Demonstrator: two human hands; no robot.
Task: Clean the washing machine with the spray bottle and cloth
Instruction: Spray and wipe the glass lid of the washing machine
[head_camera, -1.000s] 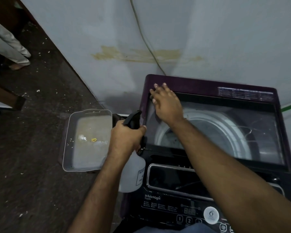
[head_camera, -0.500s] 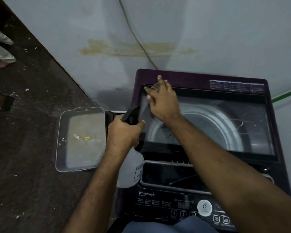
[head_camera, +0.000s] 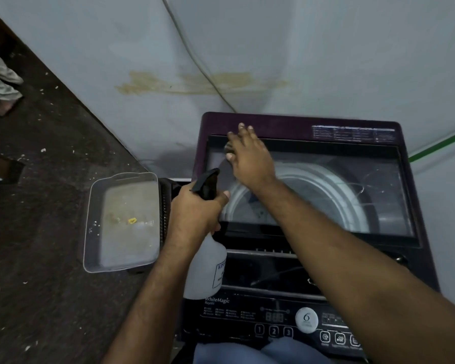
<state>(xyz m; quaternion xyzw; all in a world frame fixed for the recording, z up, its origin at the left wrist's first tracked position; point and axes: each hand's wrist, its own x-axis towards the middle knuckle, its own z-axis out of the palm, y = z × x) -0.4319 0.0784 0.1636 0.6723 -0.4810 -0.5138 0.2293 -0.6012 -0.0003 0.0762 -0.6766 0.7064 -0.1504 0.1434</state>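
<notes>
Two hands work: your left hand (head_camera: 195,211) grips the white plastic spray bottle (head_camera: 206,269), your right hand (head_camera: 250,158) presses flat on the dark purple washing machine (head_camera: 300,127)'s glass lid (head_camera: 352,195).

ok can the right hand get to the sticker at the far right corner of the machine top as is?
Probably yes. The right hand lies flat at the lid's far left corner, and the purple rim between it and the sticker shows nothing on it. The left hand with the spray bottle stays clear.
</notes>
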